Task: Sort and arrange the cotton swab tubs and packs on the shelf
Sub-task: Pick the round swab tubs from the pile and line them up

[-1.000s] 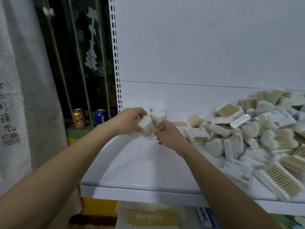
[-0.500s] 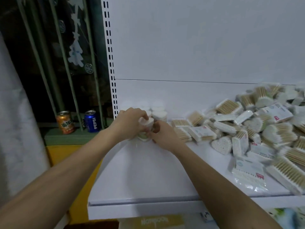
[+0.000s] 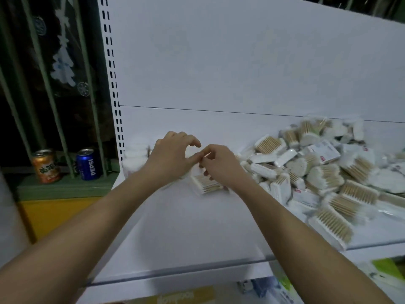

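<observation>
Head view: hands (image 3: pixel 173 154) above swab pack (image 3: pixel 207 183).

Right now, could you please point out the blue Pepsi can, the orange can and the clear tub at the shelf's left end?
Blue Pepsi can (image 3: pixel 88 164), head view: label.
Orange can (image 3: pixel 46 167), head view: printed side.
Clear tub (image 3: pixel 135 159), head view: side wall.

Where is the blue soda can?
In the head view, the blue soda can stands at far left on a green ledge beside the white shelf, just right of the orange can.
</observation>
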